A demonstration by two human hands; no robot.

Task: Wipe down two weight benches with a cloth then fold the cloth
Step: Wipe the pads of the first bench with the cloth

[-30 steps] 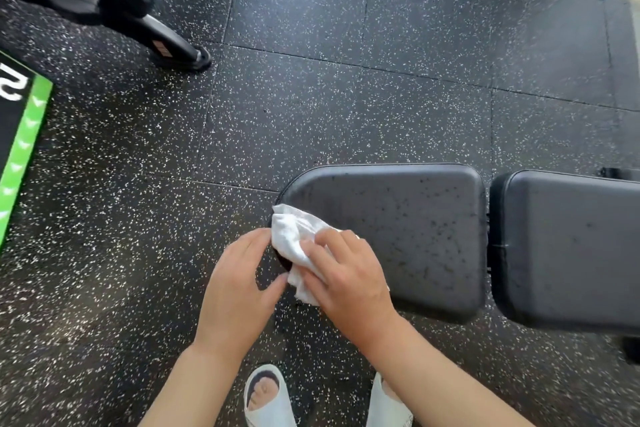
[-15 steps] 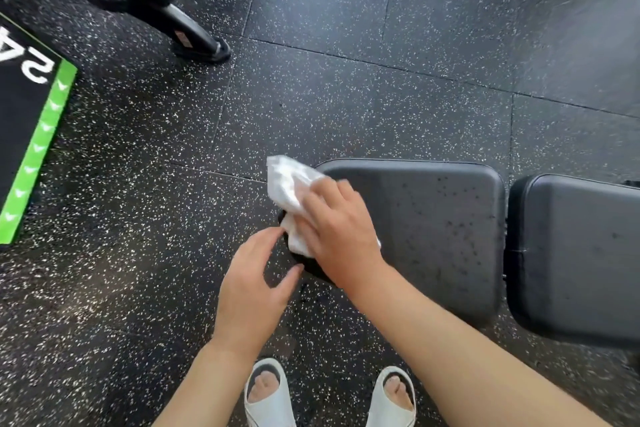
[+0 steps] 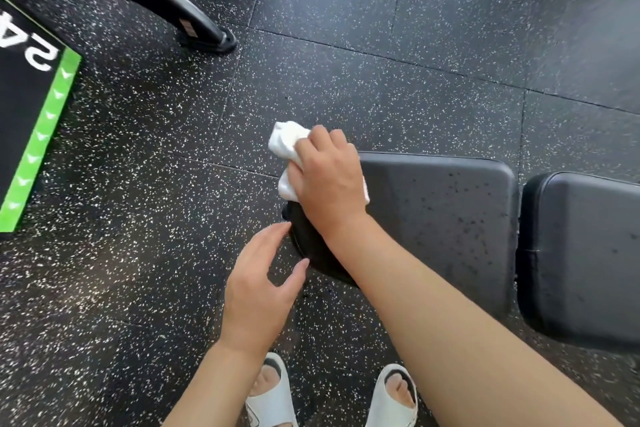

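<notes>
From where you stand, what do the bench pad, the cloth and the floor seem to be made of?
Bench pad: probably vinyl or leatherette over padding, smooth matte grey, rounded stitched edges. Cloth: soft white fabric, crumpled under the right hand. Floor: likely rubber tiles, black with white flecks and visible seams.

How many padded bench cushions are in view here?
2. The seat pad is under the right hand holding the cloth; the second pad sits right of it, partly cut off.

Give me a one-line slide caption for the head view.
Right hand presses a bunched white cloth on the bench pad end; left hand hovers open alongside.
</notes>
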